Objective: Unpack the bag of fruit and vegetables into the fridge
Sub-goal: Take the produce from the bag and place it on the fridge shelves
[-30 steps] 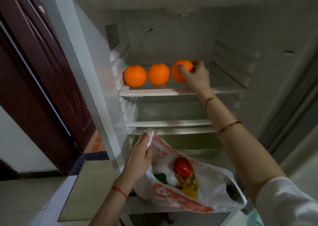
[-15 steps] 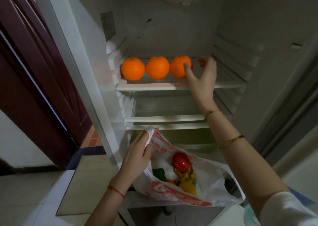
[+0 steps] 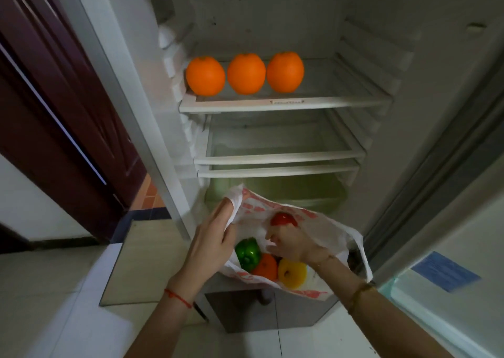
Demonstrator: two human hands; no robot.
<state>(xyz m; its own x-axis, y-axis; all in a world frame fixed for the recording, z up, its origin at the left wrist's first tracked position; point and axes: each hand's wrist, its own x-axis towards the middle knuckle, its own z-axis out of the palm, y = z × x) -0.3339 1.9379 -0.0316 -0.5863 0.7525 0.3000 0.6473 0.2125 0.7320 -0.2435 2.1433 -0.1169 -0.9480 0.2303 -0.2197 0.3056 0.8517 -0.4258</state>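
Note:
Three oranges [image 3: 246, 73] sit in a row on the left half of the fridge's top shelf [image 3: 283, 104]. A white plastic bag with red print [image 3: 308, 215] hangs open in front of the lower fridge. My left hand [image 3: 215, 245] pinches the bag's left rim and holds it open. Inside the bag lie a green pepper [image 3: 247, 252], an orange pepper [image 3: 266, 267], a yellow pepper [image 3: 292, 273] and a red pepper [image 3: 283, 219]. My right hand [image 3: 291, 244] is inside the bag, blurred, with its fingers curled just under the red pepper. Whether it grips the pepper is unclear.
Two lower glass shelves [image 3: 281, 157] and a greenish crisper drawer [image 3: 275, 191] sit under the top shelf. The open fridge door [image 3: 447, 297] stands at the right. A dark red room door [image 3: 54, 90] is at the left, above a pale tiled floor [image 3: 49, 289].
My right hand left the third orange on the top shelf and dropped down into the bag. The view tilted downward. My left hand kept its hold on the bag's rim.

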